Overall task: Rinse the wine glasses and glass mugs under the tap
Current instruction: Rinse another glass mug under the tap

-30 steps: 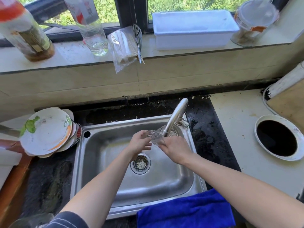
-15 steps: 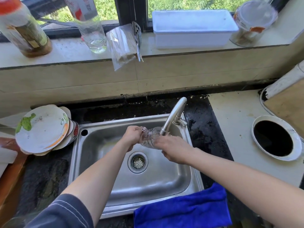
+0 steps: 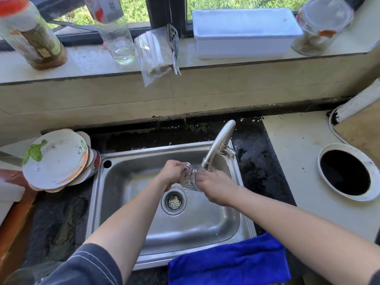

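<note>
The steel sink (image 3: 127,214) is taking up the middle of the view, sunk into a dark counter below a pale windowsill (image 3: 205,64), and everything wet is being kept over its basin. A stack of dirty plates (image 3: 55,159) is leaning at the sink's left rim, probably waiting its turn, and a blue cloth (image 3: 226,262) is lying over the near rim, handy for drying. The tap (image 3: 218,145) is rising from the far right corner and curving down toward the basin. Both bare forearms are reaching in from the near edge so that the hands meet just under its spout. The right hand (image 3: 216,186) is curling over the right end of a ribbed glass mug (image 3: 189,178), close by the spout, and the left hand (image 3: 171,172) is gripping the left end with bent fingers. The mug is lying on its side between them, clear of the basin floor and above the drain strainer (image 3: 174,201). It seems to be tipped that way so that water can reach inside and run straight out. Whether water is flowing is hard to tell. The handle is not showing. Rinsing looks to be under way on this one piece.
</note>
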Motion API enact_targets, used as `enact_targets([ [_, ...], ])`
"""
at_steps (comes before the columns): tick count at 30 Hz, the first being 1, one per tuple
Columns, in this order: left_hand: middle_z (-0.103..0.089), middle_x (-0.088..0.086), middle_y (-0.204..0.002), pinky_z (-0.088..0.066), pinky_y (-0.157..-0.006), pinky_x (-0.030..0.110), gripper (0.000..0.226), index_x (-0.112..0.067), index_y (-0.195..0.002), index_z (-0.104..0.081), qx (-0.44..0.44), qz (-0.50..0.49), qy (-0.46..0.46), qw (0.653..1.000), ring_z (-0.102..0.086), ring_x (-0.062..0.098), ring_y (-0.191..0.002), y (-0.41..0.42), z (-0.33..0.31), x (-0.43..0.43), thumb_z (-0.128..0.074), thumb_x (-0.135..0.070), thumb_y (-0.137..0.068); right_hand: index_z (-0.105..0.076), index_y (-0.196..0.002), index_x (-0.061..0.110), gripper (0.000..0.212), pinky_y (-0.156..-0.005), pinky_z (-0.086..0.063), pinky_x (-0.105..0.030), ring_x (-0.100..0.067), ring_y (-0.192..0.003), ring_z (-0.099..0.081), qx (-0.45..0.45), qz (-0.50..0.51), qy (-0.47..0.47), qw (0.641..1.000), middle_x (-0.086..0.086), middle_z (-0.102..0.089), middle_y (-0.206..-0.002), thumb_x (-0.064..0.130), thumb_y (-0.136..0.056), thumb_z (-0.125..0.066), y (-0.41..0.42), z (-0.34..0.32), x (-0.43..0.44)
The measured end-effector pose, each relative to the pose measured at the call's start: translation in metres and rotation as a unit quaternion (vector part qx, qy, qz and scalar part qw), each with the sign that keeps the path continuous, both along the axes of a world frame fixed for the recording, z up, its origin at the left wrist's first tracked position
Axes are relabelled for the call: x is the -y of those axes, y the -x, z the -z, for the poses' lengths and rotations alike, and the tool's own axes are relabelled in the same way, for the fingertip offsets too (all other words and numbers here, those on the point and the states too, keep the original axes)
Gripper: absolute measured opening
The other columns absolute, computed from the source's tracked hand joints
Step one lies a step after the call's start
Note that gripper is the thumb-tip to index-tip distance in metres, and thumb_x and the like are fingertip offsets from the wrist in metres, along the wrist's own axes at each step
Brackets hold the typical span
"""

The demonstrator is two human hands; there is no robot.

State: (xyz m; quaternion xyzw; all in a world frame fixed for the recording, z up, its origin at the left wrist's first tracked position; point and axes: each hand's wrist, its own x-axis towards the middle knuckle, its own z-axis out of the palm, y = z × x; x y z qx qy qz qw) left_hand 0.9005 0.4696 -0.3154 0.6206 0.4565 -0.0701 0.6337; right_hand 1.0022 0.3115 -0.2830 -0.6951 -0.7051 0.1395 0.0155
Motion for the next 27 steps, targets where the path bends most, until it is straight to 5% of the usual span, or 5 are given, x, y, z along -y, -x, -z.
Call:
enact_targets([
  [4, -0.066, 0.018, -0.088, -0.053, -0.071, 0.040, 0.019, -0.002, -0.091, -0.066, 0.033, -0.071, 0.057, 0.995, -0.061, 0.026, -0.071, 0.005, -0.003, -0.011, -0.051, -0.012, -0.096, -0.064, -0.101, 0.012, 0.016, -0.070, -0.043, -0.035, -0.028, -0.104, -0.060, -0.054, 0.054, 0.028, 0.997, -0.006, -0.064, -0.114, 0.018, -0.095, -0.050, 0.001, -0.010, -0.011],
  [11, -0.069, 0.013, -0.111, -0.041, -0.102, 0.044, 0.052, -0.010, -0.119, -0.064, 0.135, -0.173, 0.292, 0.931, -0.063, 0.029, -0.099, 0.016, 0.015, 0.012, -0.038, -0.049, -0.097, -0.071, -0.107, 0.025, 0.028, -0.085, -0.051, -0.039, -0.024, -0.101, -0.065, -0.246, 0.244, -0.025, 0.938, 0.000, -0.073, -0.107, 0.038, -0.088, -0.055, 0.028, -0.011, -0.024],
  [18, -0.068, 0.007, -0.079, -0.045, -0.062, 0.027, 0.040, -0.014, -0.091, -0.067, 0.050, -0.122, 0.222, 0.966, -0.060, 0.021, -0.067, 0.015, 0.012, -0.005, -0.044, -0.047, -0.092, -0.068, -0.114, 0.017, 0.050, -0.078, -0.057, -0.033, -0.019, -0.107, -0.065, -0.060, -0.022, -0.093, 0.994, -0.001, -0.070, -0.116, 0.009, -0.066, -0.079, 0.007, -0.015, 0.009],
  [22, -0.052, -0.004, -0.052, -0.033, -0.040, 0.017, 0.038, -0.020, -0.068, -0.055, 0.014, -0.112, 0.204, 0.972, -0.046, 0.012, -0.040, 0.004, 0.006, 0.001, -0.041, -0.045, -0.093, -0.051, -0.130, 0.011, 0.046, -0.085, -0.052, -0.041, -0.025, -0.125, -0.049, -0.022, 0.016, 0.009, 1.000, -0.006, -0.053, -0.134, 0.006, -0.085, -0.054, 0.015, -0.005, -0.013],
  [27, -0.056, -0.001, -0.056, -0.035, -0.040, 0.018, 0.036, -0.018, -0.070, -0.059, -0.002, -0.118, 0.196, 0.973, -0.049, 0.015, -0.042, 0.012, 0.010, -0.008, -0.044, -0.043, -0.090, -0.048, -0.139, 0.013, 0.059, -0.096, -0.049, -0.045, -0.022, -0.137, -0.041, -0.051, -0.036, -0.009, 0.998, -0.006, -0.049, -0.144, -0.001, -0.082, -0.053, 0.000, 0.003, 0.008],
])
